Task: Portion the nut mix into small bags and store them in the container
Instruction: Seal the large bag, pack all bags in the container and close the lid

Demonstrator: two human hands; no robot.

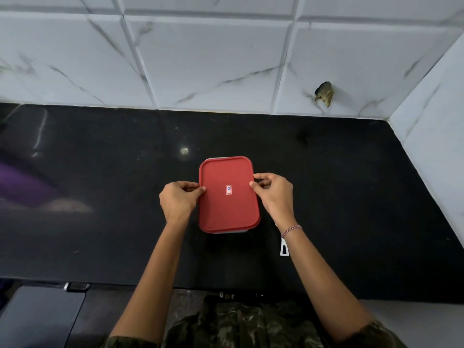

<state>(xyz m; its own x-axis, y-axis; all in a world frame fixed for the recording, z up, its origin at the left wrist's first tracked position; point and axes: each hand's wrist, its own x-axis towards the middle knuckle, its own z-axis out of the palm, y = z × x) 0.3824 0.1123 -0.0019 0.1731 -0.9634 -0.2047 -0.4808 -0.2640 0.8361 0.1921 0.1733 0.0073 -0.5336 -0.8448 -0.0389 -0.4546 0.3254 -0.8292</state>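
A rectangular container with a red lid (229,194) sits on the black countertop (100,222), in the middle of the view. The lid covers it fully, so its contents are hidden. My left hand (179,198) grips the lid's left edge, thumb on top and fingers curled down the side. My right hand (272,194) grips the right edge the same way. A small white and red sticker (228,190) marks the lid's centre. No nut mix or small bags show.
A small white flat object (284,248) lies on the counter under my right wrist. White marble-look tiles (200,59) form the back wall, with a side wall (431,146) at the right. A damaged brown spot (324,92) mars the tiles.
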